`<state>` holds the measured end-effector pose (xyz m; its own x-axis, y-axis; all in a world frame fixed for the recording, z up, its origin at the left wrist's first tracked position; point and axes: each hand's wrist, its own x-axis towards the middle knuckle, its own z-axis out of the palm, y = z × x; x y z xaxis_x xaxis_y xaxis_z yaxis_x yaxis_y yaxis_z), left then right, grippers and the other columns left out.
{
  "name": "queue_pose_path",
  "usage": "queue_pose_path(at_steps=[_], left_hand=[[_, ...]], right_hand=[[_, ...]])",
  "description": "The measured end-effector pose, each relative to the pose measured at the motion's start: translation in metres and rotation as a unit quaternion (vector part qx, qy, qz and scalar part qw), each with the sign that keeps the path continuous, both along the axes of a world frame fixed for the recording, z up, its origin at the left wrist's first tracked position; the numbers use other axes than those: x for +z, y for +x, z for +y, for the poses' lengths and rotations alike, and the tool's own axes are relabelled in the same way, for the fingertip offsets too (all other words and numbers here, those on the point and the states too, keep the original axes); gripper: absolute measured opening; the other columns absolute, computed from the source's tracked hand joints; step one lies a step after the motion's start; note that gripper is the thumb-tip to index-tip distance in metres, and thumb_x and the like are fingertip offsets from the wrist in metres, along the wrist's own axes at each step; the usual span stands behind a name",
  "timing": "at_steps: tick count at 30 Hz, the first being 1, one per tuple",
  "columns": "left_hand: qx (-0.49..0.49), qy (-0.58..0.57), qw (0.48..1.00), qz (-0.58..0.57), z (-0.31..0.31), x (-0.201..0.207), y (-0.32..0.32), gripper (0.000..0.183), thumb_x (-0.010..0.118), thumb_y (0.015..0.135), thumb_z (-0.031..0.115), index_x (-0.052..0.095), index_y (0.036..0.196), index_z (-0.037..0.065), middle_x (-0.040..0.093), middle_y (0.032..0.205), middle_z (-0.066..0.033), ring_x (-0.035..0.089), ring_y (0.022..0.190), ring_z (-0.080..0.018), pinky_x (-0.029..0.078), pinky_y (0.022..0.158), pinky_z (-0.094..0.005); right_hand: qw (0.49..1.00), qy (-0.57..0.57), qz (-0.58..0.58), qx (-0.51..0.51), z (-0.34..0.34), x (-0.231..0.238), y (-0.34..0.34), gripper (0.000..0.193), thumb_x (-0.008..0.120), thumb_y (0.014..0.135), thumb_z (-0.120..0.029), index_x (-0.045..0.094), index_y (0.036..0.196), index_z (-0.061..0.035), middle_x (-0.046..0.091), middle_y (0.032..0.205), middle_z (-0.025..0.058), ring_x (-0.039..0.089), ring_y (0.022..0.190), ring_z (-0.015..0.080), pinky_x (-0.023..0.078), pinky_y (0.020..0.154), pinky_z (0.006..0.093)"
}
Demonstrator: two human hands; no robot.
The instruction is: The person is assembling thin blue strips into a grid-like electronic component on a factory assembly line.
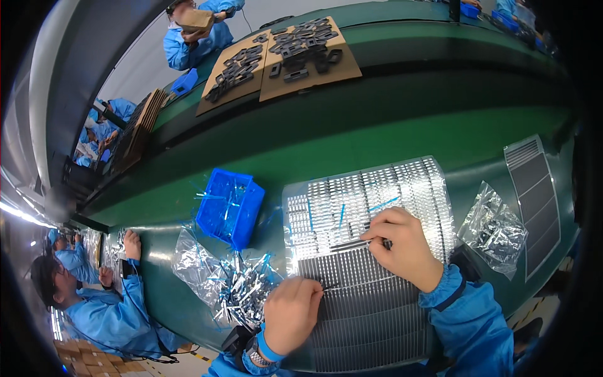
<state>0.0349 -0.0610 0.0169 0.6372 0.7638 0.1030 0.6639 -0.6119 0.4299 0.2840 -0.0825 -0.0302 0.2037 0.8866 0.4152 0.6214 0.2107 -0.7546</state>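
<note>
Green table (157, 270), pinched grips (289, 317) (405, 242) at sheet (370, 314)

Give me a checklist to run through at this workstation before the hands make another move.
1. Strip-covered sheet on the green worktop, under both hands: ok.
2. Left hand at the sheet: ok, its fingertips are at the dark section.
3. Right hand pinching a single strip: cannot tell, the fingertips hide the detail.
4. Sheet's silvery section free of loose blue strips: not ok, several lie on it.
5. Blue plastic bin standing open side up: ok, left of the sheet, with scraps inside.
6. Clear plastic bag off the sheet: ok, it lies to the right.
</note>
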Motion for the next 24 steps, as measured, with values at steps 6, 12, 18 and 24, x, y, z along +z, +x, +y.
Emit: queue_pose_path(at_steps=[6,12,18,24], left_hand=[[0.001,0.026,1.000,0.011,0.000,-0.004,0.001,0.011,0.075,0.084,0.006,0.066,0.091,0.006,0.062,0.082,-0.0084,0.063,0.077,-0.0308,0.050,0.064,-0.0409],[-0.013,0.038,0.998,0.048,-0.002,-0.004,0.004,0.015,0.073,0.083,0.004,0.063,0.094,0.007,0.062,0.091,-0.0086,0.061,0.084,-0.0315,0.049,0.072,-0.0429],[-0.023,0.055,0.998,-0.018,-0.004,0.005,0.005,0.022,0.068,0.077,-0.006,0.059,0.094,0.005,0.062,0.092,-0.0083,0.056,0.088,-0.0332,0.044,0.075,-0.0446],[-0.037,0.017,0.995,-0.093,0.025,0.030,0.026,0.020,0.065,0.080,-0.011,0.059,0.093,0.002,0.066,0.089,-0.0103,0.058,0.082,-0.0332,0.047,0.072,-0.0443]], right_hand=[[1.000,-0.002,0.000,-0.001,0.001,0.000,-0.001,0.015,0.070,0.074,0.004,0.079,0.082,-0.0060,0.067,0.086,0.0077,0.067,0.082,0.0268,0.056,0.074,0.0386],[1.000,-0.008,-0.003,-0.001,-0.001,0.002,-0.001,0.015,0.070,0.074,0.003,0.079,0.082,-0.0059,0.067,0.086,0.0077,0.067,0.083,0.0265,0.056,0.074,0.0383],[1.000,-0.001,-0.009,0.008,0.002,0.002,0.001,0.010,0.070,0.077,0.001,0.076,0.082,-0.0035,0.070,0.087,0.0095,0.069,0.079,0.0284,0.057,0.072,0.0381],[0.994,0.096,-0.025,0.043,-0.001,0.019,-0.001,0.013,0.075,0.081,-0.009,0.076,0.093,-0.0043,0.069,0.089,0.0095,0.069,0.078,0.0269,0.058,0.067,0.0357]])
